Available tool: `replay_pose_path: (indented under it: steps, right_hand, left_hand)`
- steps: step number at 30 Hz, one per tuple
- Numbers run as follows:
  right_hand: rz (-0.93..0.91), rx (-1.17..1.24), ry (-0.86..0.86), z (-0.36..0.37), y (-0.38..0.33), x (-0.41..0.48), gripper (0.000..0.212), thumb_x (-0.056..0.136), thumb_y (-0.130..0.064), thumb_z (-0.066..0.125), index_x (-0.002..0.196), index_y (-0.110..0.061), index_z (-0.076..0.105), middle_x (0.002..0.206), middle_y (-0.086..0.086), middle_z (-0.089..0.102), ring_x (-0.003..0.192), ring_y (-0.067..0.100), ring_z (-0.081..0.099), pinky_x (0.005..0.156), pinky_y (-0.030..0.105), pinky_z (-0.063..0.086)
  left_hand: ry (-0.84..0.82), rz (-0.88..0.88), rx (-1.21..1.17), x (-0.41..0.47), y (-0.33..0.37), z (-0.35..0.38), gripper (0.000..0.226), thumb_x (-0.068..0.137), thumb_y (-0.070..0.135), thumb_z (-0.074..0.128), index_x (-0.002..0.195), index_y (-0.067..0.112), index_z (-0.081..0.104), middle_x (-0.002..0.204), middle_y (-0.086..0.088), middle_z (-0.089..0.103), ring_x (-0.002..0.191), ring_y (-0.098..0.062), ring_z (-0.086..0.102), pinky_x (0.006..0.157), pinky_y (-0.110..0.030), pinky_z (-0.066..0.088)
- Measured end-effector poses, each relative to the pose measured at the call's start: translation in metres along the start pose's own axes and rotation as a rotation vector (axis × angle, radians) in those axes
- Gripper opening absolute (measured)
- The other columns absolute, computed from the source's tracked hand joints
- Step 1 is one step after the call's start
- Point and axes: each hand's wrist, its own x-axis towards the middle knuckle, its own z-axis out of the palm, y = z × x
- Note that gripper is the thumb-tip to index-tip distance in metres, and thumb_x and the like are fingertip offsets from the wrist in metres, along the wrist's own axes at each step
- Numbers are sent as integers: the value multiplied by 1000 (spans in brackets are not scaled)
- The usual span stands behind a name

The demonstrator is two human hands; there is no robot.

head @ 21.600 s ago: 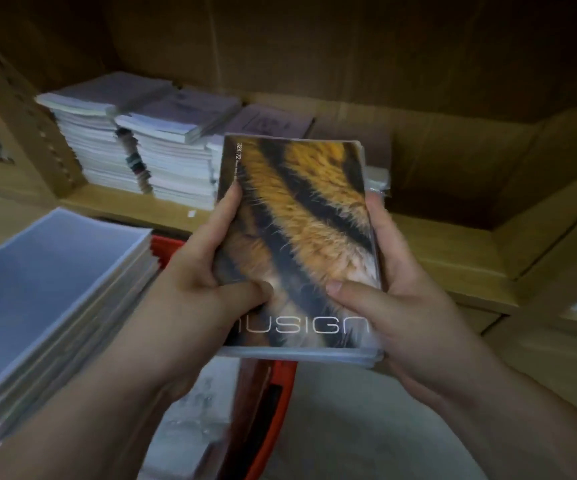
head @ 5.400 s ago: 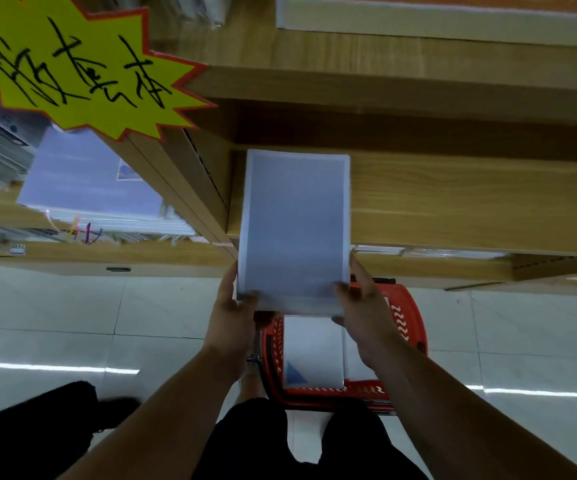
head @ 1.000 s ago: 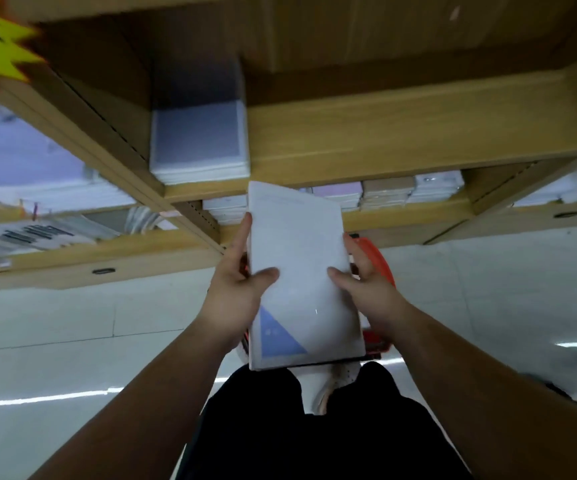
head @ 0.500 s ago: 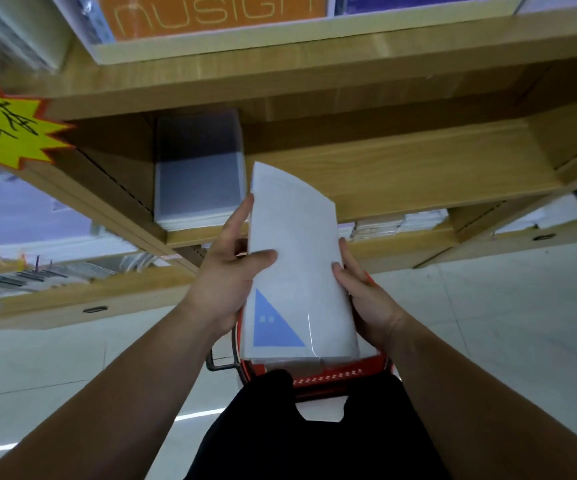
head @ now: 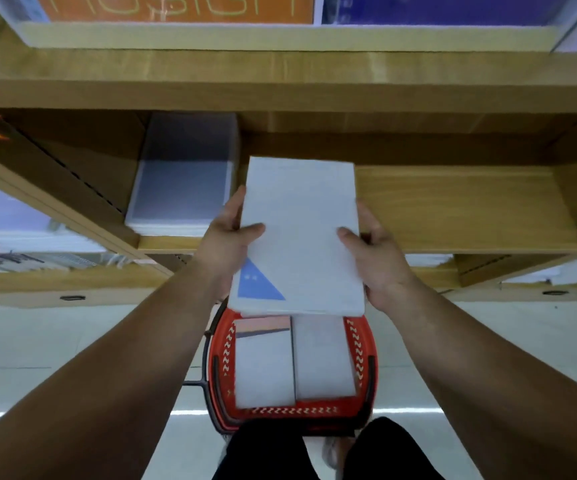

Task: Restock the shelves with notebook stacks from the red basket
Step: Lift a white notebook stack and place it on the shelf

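While both hands are clamping its long edges, the white notebook stack (head: pixel 300 237), w/ a blue triangle at its near-left corner, is hanging in the air, its far end reaching over the front of the wooden shelf (head: pixel 453 209). L hand (head: pixel 226 237) is gripping the left edge, thumb pressing on the cover, fingers wrapping the side. R hand (head: pixel 375 251) is gripping the right edge the same way. A second stack (head: pixel 183 188) is lying on the shelf just left of it, apart. Directly below, the red basket (head: pixel 359 344) is sitting on the floor (head: pixel 72 341), carrying two more stacks (head: pixel 262 368) side by side.
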Motion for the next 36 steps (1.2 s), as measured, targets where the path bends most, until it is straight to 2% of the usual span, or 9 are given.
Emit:
replay_pose_path:
  steps: [2, 5, 8, 11, 14, 20, 24, 29, 36]
  right_hand:
    - [-1, -25, 39, 8, -15, 17, 52, 99, -18, 63, 143, -44, 52, 126, -3, 72, 111, 23, 70, 98, 51, 56]
    - [28, -171, 112, 18, -16, 33, 55, 102, -16, 59, 151, -36, 45, 143, -3, 61, 126, 21, 60, 106, 35, 50]
    - [35, -194, 138, 19, -3, 31, 57, 103, -14, 57, 153, -36, 41, 149, -7, 54, 130, 14, 53, 105, 28, 46]
    - [30, -247, 159, 20, 3, 33, 58, 103, -19, 56, 154, -41, 38, 153, -7, 49, 134, 16, 52, 104, 26, 46]
    - [3, -367, 135, 16, 9, 31, 59, 104, -30, 55, 155, -47, 31, 150, -3, 51, 108, 11, 55, 82, 20, 46]
    - [-35, -502, 96, 6, 33, -10, 65, 101, -37, 57, 156, -51, 24, 144, -1, 51, 120, 10, 56, 100, 31, 50]
    - [31, -371, 29, 6, 34, -27, 65, 103, -19, 55, 157, -43, 27, 127, -29, 60, 99, -25, 56, 80, 3, 45]
    - [-34, -430, 29, 21, 3, 15, 65, 99, -23, 63, 155, -40, 35, 140, -17, 60, 123, 2, 58, 107, 27, 46]
    - [-64, -635, 100, 36, -9, 39, 63, 102, -34, 57, 158, -38, 29, 136, -2, 62, 110, 14, 61, 91, 24, 47]
  left_hand:
    - [30, -6, 140, 14, 1, 4, 65, 99, 6, 58, 150, 42, 42, 133, 7, 63, 109, -19, 67, 94, -40, 59]
    - [44, -5, 447, 14, -15, 12, 68, 101, 10, 56, 155, 42, 29, 124, 10, 53, 88, -3, 60, 64, -15, 53]
    - [152, 138, 519, -4, -48, 8, 63, 100, 10, 57, 154, 35, 33, 120, 6, 57, 100, -10, 62, 76, -17, 48]
    - [247, -4, 347, -19, -73, 1, 57, 101, 23, 57, 150, 42, 35, 103, 6, 62, 92, -16, 65, 74, -31, 56]
    - [170, -224, 45, -31, -85, 5, 50, 104, 34, 52, 150, 46, 35, 116, -1, 65, 101, -37, 69, 86, -53, 60]
    - [220, -200, -35, -30, -89, 13, 47, 106, 27, 51, 148, 43, 40, 114, -2, 66, 98, -36, 71, 76, -44, 63]
    - [213, -180, -51, -33, -86, 10, 48, 106, 16, 51, 147, 39, 43, 118, -4, 69, 96, -28, 73, 68, -33, 62]
    - [362, -106, 3, -2, -61, 8, 50, 103, 10, 52, 139, 45, 50, 110, -2, 69, 98, -33, 72, 86, -52, 60]
    - [507, -132, -15, 1, -51, 17, 55, 101, 9, 56, 143, 42, 42, 94, 6, 72, 94, -18, 72, 91, -45, 59]
